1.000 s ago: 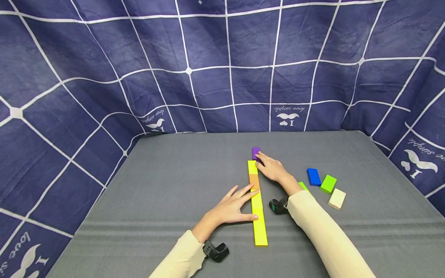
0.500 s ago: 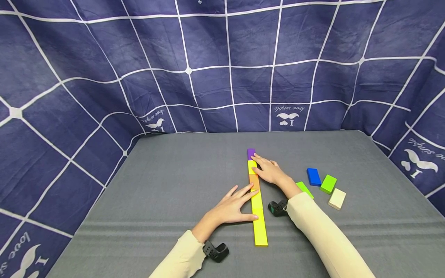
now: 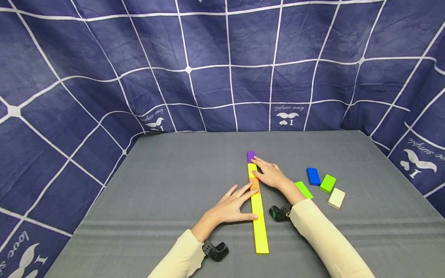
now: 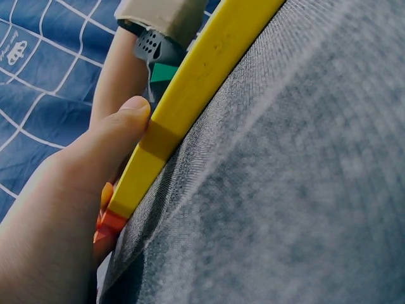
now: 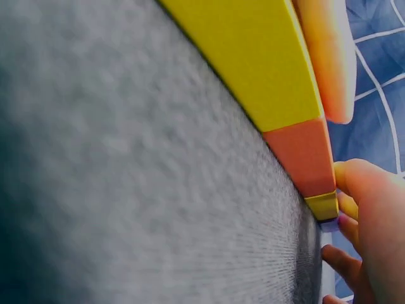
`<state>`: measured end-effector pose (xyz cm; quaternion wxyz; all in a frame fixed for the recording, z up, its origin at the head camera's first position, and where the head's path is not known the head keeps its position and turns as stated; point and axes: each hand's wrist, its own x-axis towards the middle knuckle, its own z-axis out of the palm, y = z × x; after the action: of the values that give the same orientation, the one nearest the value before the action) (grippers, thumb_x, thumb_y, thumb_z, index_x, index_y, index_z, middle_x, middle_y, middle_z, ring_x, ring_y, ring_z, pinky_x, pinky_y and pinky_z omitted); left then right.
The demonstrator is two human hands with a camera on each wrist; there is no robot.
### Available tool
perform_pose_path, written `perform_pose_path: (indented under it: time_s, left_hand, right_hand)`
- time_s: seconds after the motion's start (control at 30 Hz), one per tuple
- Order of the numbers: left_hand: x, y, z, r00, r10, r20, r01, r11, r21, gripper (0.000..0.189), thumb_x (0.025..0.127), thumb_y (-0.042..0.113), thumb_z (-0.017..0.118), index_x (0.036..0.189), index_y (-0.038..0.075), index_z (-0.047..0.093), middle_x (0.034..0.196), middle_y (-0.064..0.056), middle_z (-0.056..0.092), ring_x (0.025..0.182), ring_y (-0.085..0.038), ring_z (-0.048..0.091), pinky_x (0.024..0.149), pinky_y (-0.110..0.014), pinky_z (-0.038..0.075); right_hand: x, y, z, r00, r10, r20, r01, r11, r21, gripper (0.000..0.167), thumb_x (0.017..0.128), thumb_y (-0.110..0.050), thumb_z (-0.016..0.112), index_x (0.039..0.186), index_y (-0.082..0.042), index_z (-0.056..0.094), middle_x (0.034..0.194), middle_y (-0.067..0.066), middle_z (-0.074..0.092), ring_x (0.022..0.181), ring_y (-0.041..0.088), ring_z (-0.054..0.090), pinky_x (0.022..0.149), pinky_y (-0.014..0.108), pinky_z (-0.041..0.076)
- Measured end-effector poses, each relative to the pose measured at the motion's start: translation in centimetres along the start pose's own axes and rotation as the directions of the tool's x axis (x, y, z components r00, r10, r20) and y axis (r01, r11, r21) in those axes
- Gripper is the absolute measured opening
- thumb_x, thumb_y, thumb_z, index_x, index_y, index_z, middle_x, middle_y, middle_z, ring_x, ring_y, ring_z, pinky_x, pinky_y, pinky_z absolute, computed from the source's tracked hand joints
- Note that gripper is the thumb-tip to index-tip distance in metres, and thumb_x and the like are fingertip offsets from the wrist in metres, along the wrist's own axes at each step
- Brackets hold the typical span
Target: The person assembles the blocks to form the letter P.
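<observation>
A straight row of flat blocks lies on the grey table. In the head view, it runs from a purple block (image 3: pixel 251 156) at the far end through a short yellow block (image 3: pixel 252 168) and an orange block (image 3: pixel 255 185) to long yellow blocks (image 3: pixel 261 235) nearest me. My left hand (image 3: pixel 229 206), fingers spread, rests its fingertips and thumb along the row's left side and top. At the far end, my right hand (image 3: pixel 272 174) touches the purple block with its fingertips, its thumb near the short yellow and orange blocks. The left wrist view shows the left thumb (image 4: pixel 134 107) against the yellow edge.
To the right of the row lie a light green block (image 3: pixel 304 190), a blue block (image 3: pixel 313 176), another green block (image 3: pixel 328 183) and a cream block (image 3: pixel 336 198). Part of something red peeks out by the right sleeve. A dark blue gridded cloth (image 3: pixel 215 88) hangs behind the table.
The purple block has moved left into line with the row under my right hand. Since half a second ago, the whole row has slid slightly toward me. My left hand has stayed nearly still.
</observation>
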<state>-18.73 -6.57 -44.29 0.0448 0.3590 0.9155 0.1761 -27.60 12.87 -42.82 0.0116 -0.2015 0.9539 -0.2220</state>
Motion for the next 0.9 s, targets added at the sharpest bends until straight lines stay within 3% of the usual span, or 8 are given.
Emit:
perform_pose_path:
  time_s: [0.43, 0.63, 0.9]
  left_hand:
    - [0.0, 0.1, 0.0, 1.000, 0.000, 0.012, 0.000, 1.000, 0.001, 0.078, 0.080, 0.062, 0.051, 0.145, 0.031, 0.020, 0.154, 0.008, 0.009, 0.139, -0.010, 0.021, 0.115, -0.043, 0.011]
    - [0.0, 0.0, 0.0, 1.000, 0.004, 0.011, -0.004, 1.000, 0.005, 0.078, 0.080, 0.061, 0.051, 0.145, 0.030, 0.021, 0.154, 0.007, 0.011, 0.139, -0.011, 0.022, 0.115, -0.042, 0.011]
    - [0.0, -0.1, -0.1, 1.000, 0.006, 0.018, -0.005, 1.000, -0.014, 0.078, 0.080, 0.061, 0.052, 0.145, 0.031, 0.020, 0.154, 0.008, 0.010, 0.140, -0.011, 0.019, 0.116, -0.042, 0.010]
  right_hand:
    - [-1.1, 0.1, -0.5, 1.000, 0.001, -0.010, 0.000, 0.998, 0.059, 0.053, 0.093, -0.033, 0.046, 0.139, -0.009, 0.036, 0.147, 0.015, 0.030, 0.133, 0.037, 0.032, 0.103, 0.061, 0.024]
    - [-3.1, 0.5, -1.9, 0.999, 0.006, -0.051, -0.004, 0.999, 0.042, 0.046, 0.092, -0.028, 0.050, 0.133, -0.008, 0.045, 0.140, 0.016, 0.040, 0.129, 0.037, 0.037, 0.101, 0.061, 0.027]
    - [-6.6, 1.9, -3.8, 0.992, 0.074, -0.106, -0.080, 0.995, -0.055, 0.040, 0.091, -0.025, 0.051, 0.127, -0.007, 0.052, 0.131, 0.018, 0.049, 0.121, 0.037, 0.044, 0.099, 0.059, 0.031]
